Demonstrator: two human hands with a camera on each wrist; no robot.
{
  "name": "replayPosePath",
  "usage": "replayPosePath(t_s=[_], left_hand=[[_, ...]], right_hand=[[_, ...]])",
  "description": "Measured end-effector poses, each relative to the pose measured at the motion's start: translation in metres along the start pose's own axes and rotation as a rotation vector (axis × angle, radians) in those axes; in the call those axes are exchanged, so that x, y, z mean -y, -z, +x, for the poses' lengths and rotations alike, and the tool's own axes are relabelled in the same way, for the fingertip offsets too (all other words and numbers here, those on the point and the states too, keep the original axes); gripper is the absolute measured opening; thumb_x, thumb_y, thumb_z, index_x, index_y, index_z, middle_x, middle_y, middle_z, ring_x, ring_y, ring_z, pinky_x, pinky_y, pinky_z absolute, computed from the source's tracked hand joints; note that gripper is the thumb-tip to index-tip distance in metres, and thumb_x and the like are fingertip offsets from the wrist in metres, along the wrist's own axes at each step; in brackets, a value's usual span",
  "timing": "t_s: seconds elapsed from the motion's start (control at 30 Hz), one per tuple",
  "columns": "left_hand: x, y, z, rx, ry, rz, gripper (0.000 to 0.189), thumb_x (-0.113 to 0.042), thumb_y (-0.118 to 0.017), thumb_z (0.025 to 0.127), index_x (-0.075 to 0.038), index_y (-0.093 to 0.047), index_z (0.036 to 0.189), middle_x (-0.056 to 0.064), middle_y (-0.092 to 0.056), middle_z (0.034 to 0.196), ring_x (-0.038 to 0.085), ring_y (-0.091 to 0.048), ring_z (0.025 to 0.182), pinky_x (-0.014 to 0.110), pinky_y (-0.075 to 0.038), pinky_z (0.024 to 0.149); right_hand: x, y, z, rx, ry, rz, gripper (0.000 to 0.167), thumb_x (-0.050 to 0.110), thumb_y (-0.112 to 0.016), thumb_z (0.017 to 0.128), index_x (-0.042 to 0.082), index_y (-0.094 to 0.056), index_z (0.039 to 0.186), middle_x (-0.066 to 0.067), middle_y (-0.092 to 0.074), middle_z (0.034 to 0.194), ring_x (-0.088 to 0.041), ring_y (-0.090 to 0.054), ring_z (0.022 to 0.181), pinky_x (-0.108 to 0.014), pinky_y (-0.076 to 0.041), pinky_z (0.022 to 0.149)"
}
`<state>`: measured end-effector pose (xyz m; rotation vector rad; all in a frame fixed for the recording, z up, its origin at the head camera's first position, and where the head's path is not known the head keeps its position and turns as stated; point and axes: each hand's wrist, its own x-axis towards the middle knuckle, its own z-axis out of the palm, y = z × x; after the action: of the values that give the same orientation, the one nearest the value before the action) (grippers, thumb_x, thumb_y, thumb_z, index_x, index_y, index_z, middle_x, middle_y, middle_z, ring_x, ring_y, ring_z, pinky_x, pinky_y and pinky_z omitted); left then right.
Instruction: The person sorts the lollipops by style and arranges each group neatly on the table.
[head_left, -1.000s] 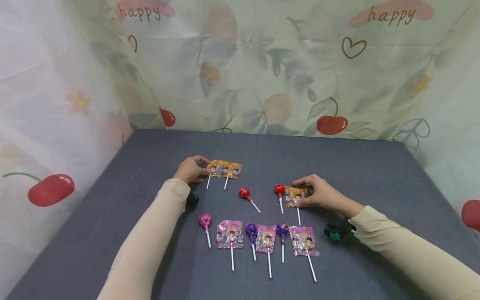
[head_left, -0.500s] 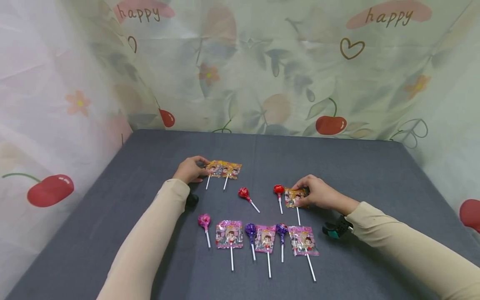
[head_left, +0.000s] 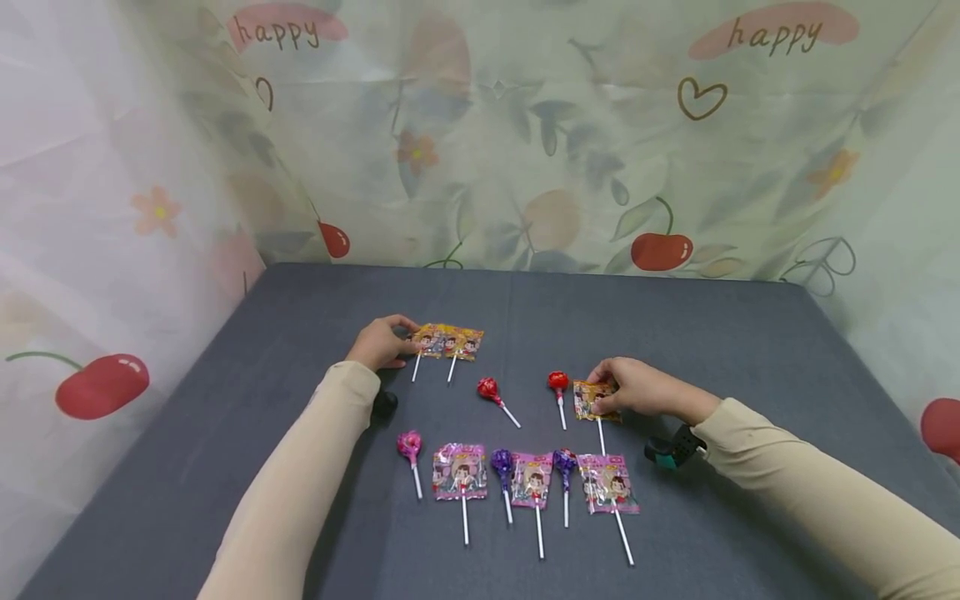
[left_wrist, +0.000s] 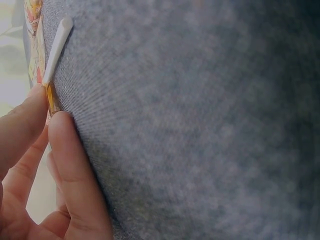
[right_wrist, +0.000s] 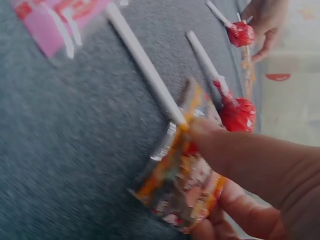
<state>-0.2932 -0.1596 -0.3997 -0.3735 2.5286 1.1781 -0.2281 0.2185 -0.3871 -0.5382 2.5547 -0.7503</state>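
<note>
My left hand (head_left: 378, 342) pinches the left edge of an orange-wrapped lollipop (head_left: 427, 340) at the far left of the group. Thumb and fingertip meet on its wrapper (left_wrist: 51, 98) in the left wrist view. Against it on the right lies a second orange-wrapped lollipop (head_left: 462, 342). My right hand (head_left: 639, 388) holds another orange flat-packet lollipop (head_left: 588, 400) between thumb and fingers, its white stick (right_wrist: 145, 65) pointing toward me. Just left of that packet lies a red ball lollipop (head_left: 558, 381); another red lollipop (head_left: 488, 388) lies slanted between the hands.
A nearer row on the grey table (head_left: 645, 317) holds a pink ball lollipop (head_left: 409, 444), pink flat packets (head_left: 459, 472) and purple lollipops (head_left: 502, 461), alternating. Printed cloth (head_left: 517, 150) hangs behind and at both sides.
My right hand has shifted the orange-wrapped lollipop slightly right and toward me, leaving a small gap beside the red one. My left hand keeps its place on its packet.
</note>
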Motion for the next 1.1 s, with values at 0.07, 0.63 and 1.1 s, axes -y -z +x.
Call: replayPosePath(t_s=[0.07, 0.63, 1.1], left_hand=[[0.000, 0.000, 0.000, 0.000, -0.003, 0.000, 0.038, -0.013, -0.067, 0.092, -0.016, -0.058, 0.128, 0.016, -0.045, 0.136, 0.020, -0.056, 0.092, 0.022, -0.054, 0.064], [-0.002, 0.000, -0.003, -0.012, -0.010, 0.013, 0.038, -0.013, -0.067, 0.092, -0.017, -0.058, 0.129, 0.016, -0.048, 0.129, 0.016, -0.054, 0.077, 0.018, -0.050, 0.056], [0.000, 0.000, -0.003, -0.015, -0.007, 0.012, 0.038, -0.014, -0.067, 0.092, -0.017, -0.058, 0.129, 0.015, -0.049, 0.126, 0.016, -0.054, 0.079, 0.018, -0.050, 0.056]], right_hand=[[0.001, 0.002, -0.001, 0.030, -0.013, -0.007, 0.033, 0.017, -0.075, 0.085, -0.003, -0.060, 0.107, -0.007, -0.060, 0.094, -0.017, -0.049, 0.081, -0.031, -0.039, 0.071], [-0.005, 0.004, -0.004, -0.102, -0.007, 0.115, 0.039, 0.017, -0.077, 0.083, -0.001, -0.060, 0.113, -0.014, -0.060, 0.108, -0.022, -0.052, 0.092, -0.031, -0.046, 0.077], [-0.008, 0.006, -0.012, -0.267, -0.068, 0.313, 0.048, 0.022, -0.074, 0.087, 0.003, -0.057, 0.127, -0.024, -0.056, 0.123, -0.027, -0.055, 0.097, -0.027, -0.049, 0.074]])
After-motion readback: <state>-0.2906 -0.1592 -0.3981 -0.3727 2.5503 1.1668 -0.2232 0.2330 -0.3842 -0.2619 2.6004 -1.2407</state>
